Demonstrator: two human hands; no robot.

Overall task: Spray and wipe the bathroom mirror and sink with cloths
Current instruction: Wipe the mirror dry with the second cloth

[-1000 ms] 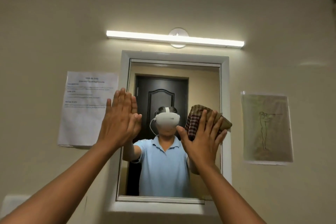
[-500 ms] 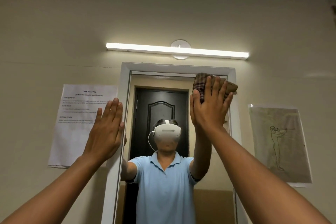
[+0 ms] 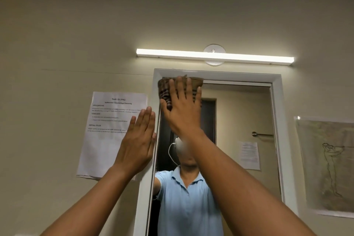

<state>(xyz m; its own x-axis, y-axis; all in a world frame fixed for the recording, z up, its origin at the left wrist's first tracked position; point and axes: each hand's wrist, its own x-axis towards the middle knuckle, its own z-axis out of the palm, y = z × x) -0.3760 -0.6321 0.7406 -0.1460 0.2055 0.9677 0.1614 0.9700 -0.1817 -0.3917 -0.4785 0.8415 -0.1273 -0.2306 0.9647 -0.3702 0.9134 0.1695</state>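
The wall mirror (image 3: 239, 117) in its white frame (image 3: 276, 120) fills the middle of the view. My right hand (image 3: 182, 109) lies flat with spread fingers on a brown checked cloth (image 3: 164, 90), pressing it against the glass in the mirror's top left corner. My left hand (image 3: 138, 140) is flat with straight fingers on the wall and the frame's left edge, just below and left of the cloth. The reflection shows a person in a light blue shirt. The sink is out of view.
A lit tube lamp (image 3: 214, 56) hangs just above the mirror. A printed task sheet (image 3: 107, 120) is taped left of the frame, partly under my left hand. A sketch on paper (image 3: 329, 163) hangs to the right.
My right hand has slid the cloth from the mirror's right side up to the top right, then across to the top left corner. My left hand stays flat at the frame's left edge.
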